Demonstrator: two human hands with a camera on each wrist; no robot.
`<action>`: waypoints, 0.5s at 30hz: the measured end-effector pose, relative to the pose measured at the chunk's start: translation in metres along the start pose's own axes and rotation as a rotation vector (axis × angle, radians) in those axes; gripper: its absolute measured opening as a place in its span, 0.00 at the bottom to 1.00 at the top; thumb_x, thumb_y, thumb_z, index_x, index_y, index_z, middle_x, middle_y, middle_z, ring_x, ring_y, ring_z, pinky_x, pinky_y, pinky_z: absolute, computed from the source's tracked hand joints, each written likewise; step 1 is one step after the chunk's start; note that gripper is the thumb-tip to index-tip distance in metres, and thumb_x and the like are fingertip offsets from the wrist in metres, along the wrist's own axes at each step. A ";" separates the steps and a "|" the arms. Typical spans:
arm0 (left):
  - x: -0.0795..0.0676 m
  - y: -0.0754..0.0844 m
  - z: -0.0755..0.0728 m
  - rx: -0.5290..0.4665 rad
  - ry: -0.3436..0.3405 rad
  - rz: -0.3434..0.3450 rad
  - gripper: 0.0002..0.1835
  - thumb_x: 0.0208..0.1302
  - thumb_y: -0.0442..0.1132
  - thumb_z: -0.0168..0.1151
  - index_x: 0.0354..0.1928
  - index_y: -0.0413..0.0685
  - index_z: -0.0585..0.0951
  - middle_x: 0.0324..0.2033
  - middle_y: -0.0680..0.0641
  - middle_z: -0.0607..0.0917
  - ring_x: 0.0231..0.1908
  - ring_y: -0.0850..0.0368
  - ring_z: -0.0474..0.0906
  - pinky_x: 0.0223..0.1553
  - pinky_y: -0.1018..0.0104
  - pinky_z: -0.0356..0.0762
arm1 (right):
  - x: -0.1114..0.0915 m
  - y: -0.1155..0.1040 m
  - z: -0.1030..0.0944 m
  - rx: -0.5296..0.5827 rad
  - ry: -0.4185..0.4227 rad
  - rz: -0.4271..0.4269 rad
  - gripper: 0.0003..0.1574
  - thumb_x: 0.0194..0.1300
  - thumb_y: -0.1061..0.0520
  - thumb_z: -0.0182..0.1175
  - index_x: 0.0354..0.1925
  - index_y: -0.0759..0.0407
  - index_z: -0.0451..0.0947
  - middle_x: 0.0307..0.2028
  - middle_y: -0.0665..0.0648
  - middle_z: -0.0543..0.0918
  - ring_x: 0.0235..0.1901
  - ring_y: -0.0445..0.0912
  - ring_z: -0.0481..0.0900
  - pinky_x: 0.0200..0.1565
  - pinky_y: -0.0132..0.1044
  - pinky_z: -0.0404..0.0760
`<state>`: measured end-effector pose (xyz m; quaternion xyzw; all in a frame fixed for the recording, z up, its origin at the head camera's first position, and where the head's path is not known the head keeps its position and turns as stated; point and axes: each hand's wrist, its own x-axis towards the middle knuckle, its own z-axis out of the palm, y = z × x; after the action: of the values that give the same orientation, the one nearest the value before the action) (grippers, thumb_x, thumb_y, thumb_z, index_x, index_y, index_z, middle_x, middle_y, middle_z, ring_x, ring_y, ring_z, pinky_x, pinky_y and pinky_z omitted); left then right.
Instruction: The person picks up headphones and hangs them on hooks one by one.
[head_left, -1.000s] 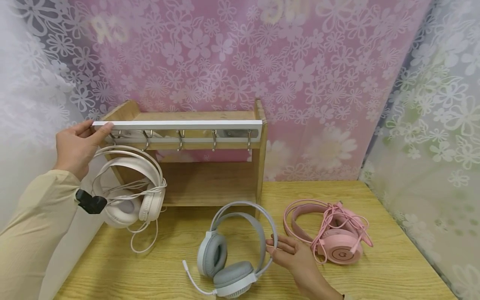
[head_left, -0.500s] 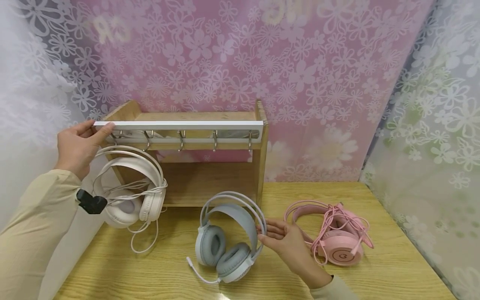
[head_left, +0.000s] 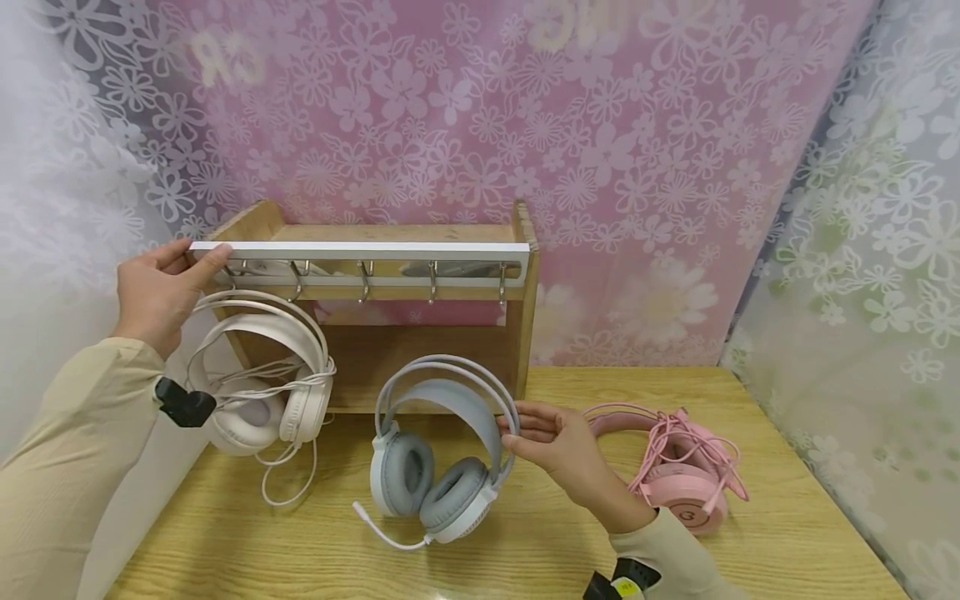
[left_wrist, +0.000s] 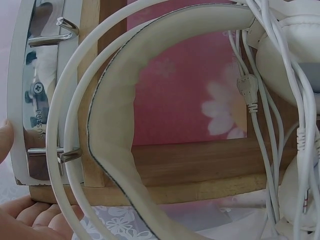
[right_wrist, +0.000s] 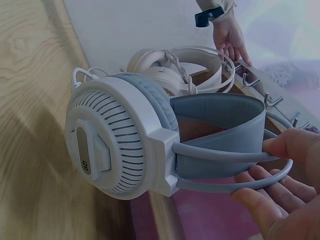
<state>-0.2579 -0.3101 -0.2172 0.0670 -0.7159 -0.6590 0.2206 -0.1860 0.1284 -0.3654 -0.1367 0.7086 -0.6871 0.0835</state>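
My right hand [head_left: 566, 454] holds a white-and-grey headset [head_left: 459, 500] by the right side of its twin-tube headband, thumb and fingers around the tubes. Its ear cups hang above the tabletop, with the mic boom at lower left. In the right wrist view, one vented ear cup [right_wrist: 107, 142] faces the camera. My left hand [head_left: 161, 296] grips the left end of a white hook rail [head_left: 360, 250] on a wooden shelf, thumb over the front. A cream headset [head_left: 303, 400] with a bundled cable hangs from the rail's leftmost hook, just below that hand.
Several metal hooks [head_left: 432, 283] line the rail to the right of the cream headset. A pink headset [head_left: 686, 504] with a tangled cable lies on the wooden table [head_left: 787, 500] at right, partly behind my right forearm. Floral cloths cover the back and sides.
My right hand has raised the white-and-grey headset up and leftward toward the shelf, and its ear cups now hang more upright. My left hand stays at the rail's end.
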 end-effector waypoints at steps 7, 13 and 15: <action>0.000 0.001 0.000 -0.010 0.005 0.006 0.50 0.51 0.46 0.75 0.71 0.36 0.59 0.33 0.65 0.79 0.39 0.74 0.75 0.34 0.89 0.73 | 0.011 -0.015 0.006 -0.036 -0.008 0.001 0.32 0.59 0.60 0.68 0.61 0.65 0.72 0.51 0.65 0.82 0.49 0.50 0.82 0.47 0.36 0.83; -0.001 0.001 0.000 -0.017 0.010 0.008 0.50 0.51 0.45 0.75 0.70 0.36 0.59 0.33 0.66 0.79 0.38 0.75 0.75 0.34 0.89 0.74 | 0.019 -0.025 0.013 -0.041 -0.048 -0.004 0.33 0.60 0.58 0.68 0.61 0.65 0.72 0.52 0.65 0.81 0.50 0.50 0.82 0.47 0.38 0.83; -0.001 0.001 0.000 -0.014 0.011 0.007 0.50 0.50 0.45 0.75 0.70 0.35 0.59 0.33 0.66 0.79 0.37 0.75 0.75 0.34 0.89 0.74 | 0.022 -0.029 0.015 -0.051 -0.060 -0.016 0.33 0.60 0.58 0.68 0.62 0.64 0.71 0.52 0.65 0.81 0.50 0.50 0.82 0.48 0.38 0.83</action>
<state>-0.2569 -0.3093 -0.2168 0.0668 -0.7103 -0.6628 0.2274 -0.2003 0.1063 -0.3359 -0.1649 0.7220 -0.6651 0.0957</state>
